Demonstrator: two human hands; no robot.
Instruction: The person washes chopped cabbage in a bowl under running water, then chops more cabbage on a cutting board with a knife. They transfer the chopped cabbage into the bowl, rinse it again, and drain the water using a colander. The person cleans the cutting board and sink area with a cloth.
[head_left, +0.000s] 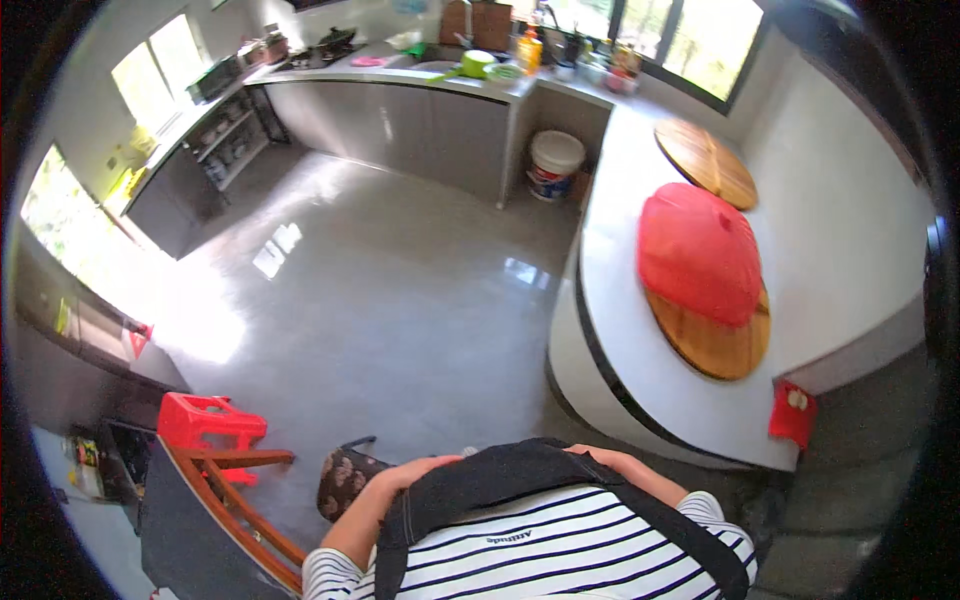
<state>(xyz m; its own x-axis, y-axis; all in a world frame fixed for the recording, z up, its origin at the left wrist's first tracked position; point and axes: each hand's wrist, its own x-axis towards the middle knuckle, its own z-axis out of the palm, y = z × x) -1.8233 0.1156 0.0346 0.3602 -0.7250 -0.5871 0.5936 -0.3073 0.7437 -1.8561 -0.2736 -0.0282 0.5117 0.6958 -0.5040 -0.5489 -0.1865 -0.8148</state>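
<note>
At the bottom, my left hand (431, 466) touches the upper edge of a black apron or bib (487, 474) worn over a striped shirt (517, 544). On the bib's other side lies my right hand (600, 454). The cloth hides most of the fingers of both hands, so what they grip does not show. Beside my left forearm is a dark brown item with a floral pattern (345, 480), partly covered by the arm. To the right, a red dome-shaped cover (699, 251) rests on a white counter (615, 300), over part of a round wooden board (709, 334).
Another round wooden board (705, 161) lies farther along the counter. A lidded white bucket (556, 161) stands under the worktop. At lower left are a red plastic stool (210, 420) and a wooden chair (247, 510). A green pan (476, 64) is by the sink.
</note>
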